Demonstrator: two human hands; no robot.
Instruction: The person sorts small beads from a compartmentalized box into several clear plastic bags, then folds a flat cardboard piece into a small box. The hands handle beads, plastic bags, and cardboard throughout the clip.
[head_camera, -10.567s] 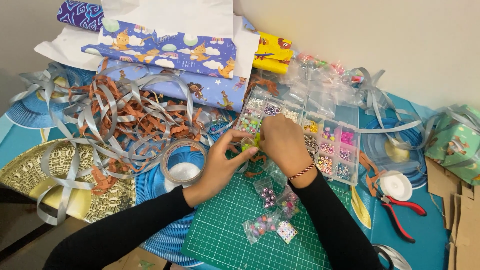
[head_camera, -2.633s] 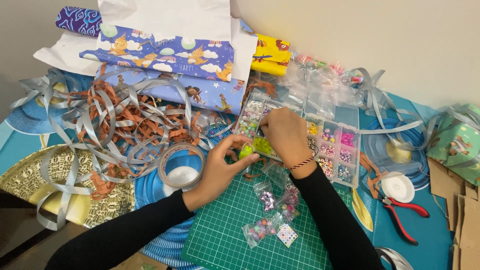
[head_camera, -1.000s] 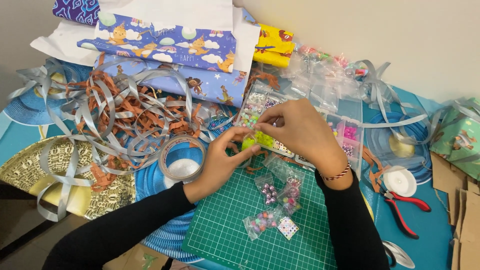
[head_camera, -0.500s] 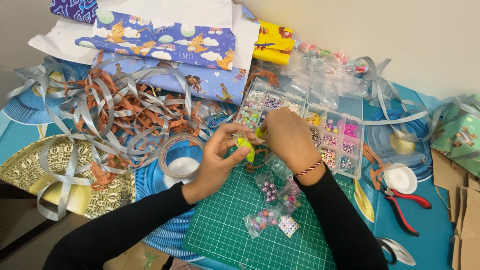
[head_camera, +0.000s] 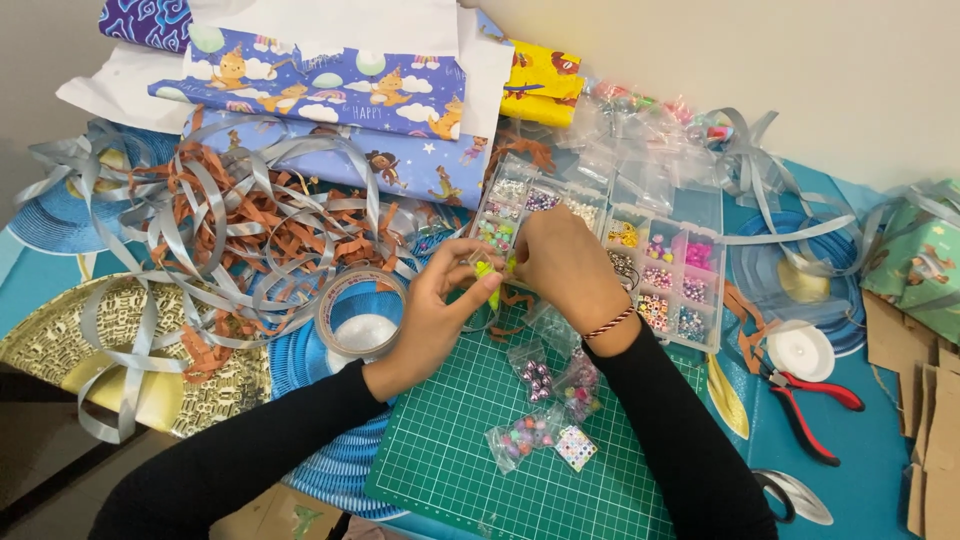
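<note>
My left hand pinches small yellow-green beads in its grip just above the near edge of the bead organiser box. My right hand meets it, fingertips closed on the same beads. The green cutting mat below lies mostly open.

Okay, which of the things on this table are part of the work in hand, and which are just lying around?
In hand:
left hand
right hand
small yellow-green beads
clear compartmented bead box
green gridded cutting mat

Lying about:
clear tape roll
red-handled pliers
silver and brown ribbon tangle
</note>
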